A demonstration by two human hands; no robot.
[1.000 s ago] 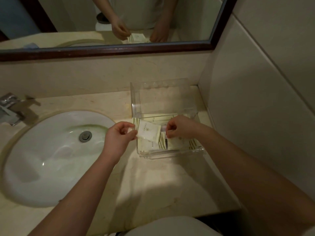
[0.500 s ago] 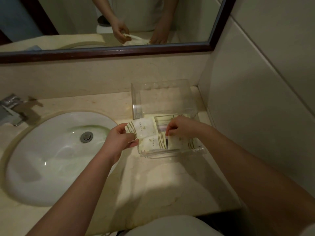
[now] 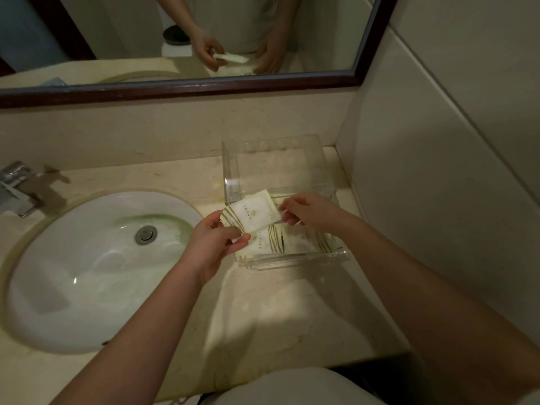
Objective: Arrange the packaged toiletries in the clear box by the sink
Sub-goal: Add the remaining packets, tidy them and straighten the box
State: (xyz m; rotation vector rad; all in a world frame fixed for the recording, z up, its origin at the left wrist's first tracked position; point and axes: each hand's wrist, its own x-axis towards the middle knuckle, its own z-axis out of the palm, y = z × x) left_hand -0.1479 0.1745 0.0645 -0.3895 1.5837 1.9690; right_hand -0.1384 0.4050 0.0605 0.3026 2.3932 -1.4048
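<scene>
While both hands pinch it at opposite ends, a white packet (image 3: 252, 213) with olive stripes and a small printed emblem hangs tilted over the left front part of the clear box (image 3: 292, 260); the left hand (image 3: 214, 242) clamps its striped near corner between thumb and fingers, and the right hand (image 3: 306, 210) nips its far edge with thumb and forefinger closed on it; just under the held packet, more packaged toiletries (image 3: 280, 242) of the same striped kind lie flat on the floor of the box, one showing a dark comb-like shape through its wrap; the box's back wall stands tall beyond the right hand, against the corner; left of the left hand's grip the white sink (image 3: 87, 273) is set into the beige marble counter (image 3: 248, 325), with its drain (image 3: 146, 234) and, further left, a chrome tap (image 3: 16, 187); above, the dark-framed mirror (image 3: 204, 86) reflects both hands and the packet.
</scene>
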